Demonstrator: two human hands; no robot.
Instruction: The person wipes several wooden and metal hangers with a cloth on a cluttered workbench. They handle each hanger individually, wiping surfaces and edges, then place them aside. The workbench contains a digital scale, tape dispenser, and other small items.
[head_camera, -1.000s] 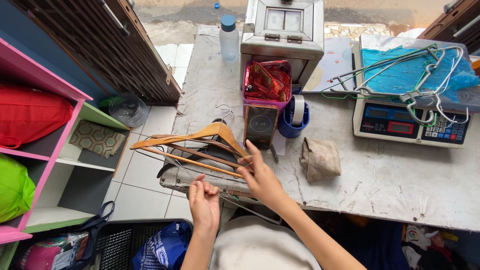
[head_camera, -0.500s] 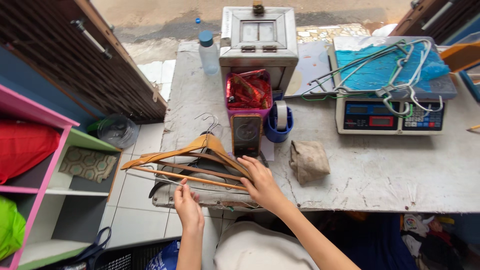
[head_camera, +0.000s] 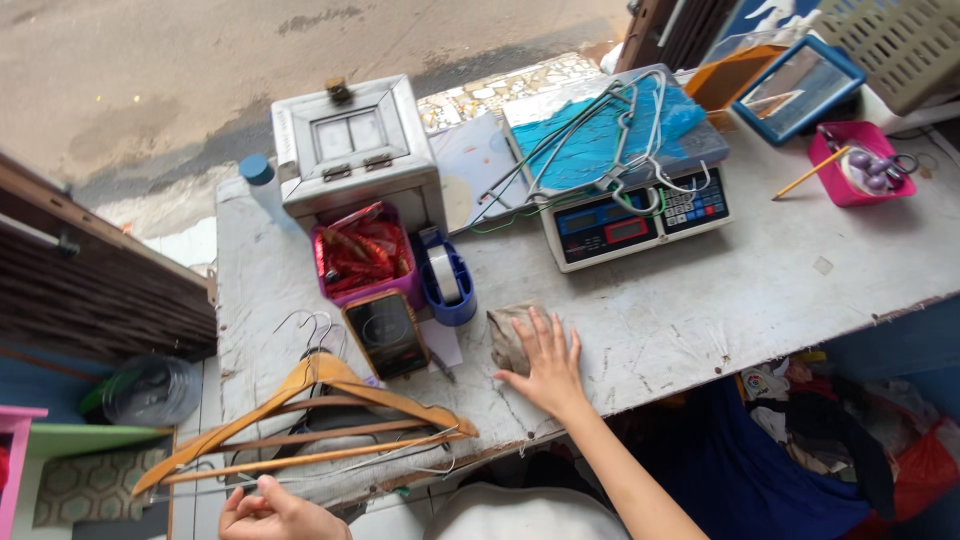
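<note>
Now right hand lies flat, fingers spread, palm down on the worn white table, its fingers touching the crumpled brown cloth just to its left. Left hand sits at the near table edge, loosely curled, grip unclear, just below the wooden hangers, well apart from the cloth.

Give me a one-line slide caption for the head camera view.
Right hand flat on a folded cloth, left hand beside wooden hangers on a worn white table.
</note>
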